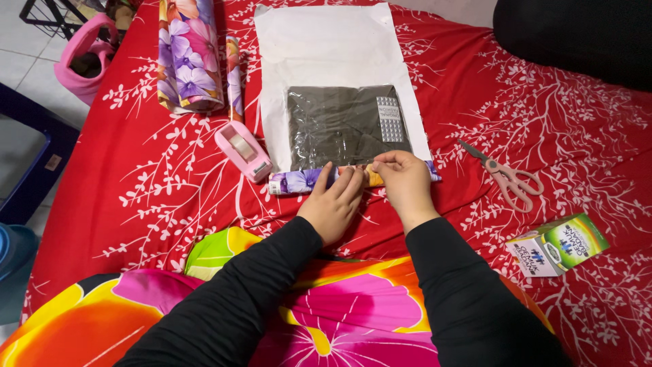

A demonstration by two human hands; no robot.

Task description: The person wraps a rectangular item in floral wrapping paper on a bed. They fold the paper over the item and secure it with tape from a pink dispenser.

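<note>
I am pressing my left hand (pixel 334 204) and pinching with my right hand (pixel 406 182), fingers together, on the rolled floral paper edge (pixel 299 181) lying on the red bed (pixel 170 197). Beyond, the dark packet (pixel 343 126) is sitting on white paper (pixel 326 47), beside a pink tape dispenser (pixel 243 151).

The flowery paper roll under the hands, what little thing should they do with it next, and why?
Probably roll the flowery paper edge a bit further up onto the dark packet. Both the left hand and the right hand press on that curled edge at the packet's near side, while most of the white sheet lies flat beyond. The pink tape dispenser sits close by.
</note>
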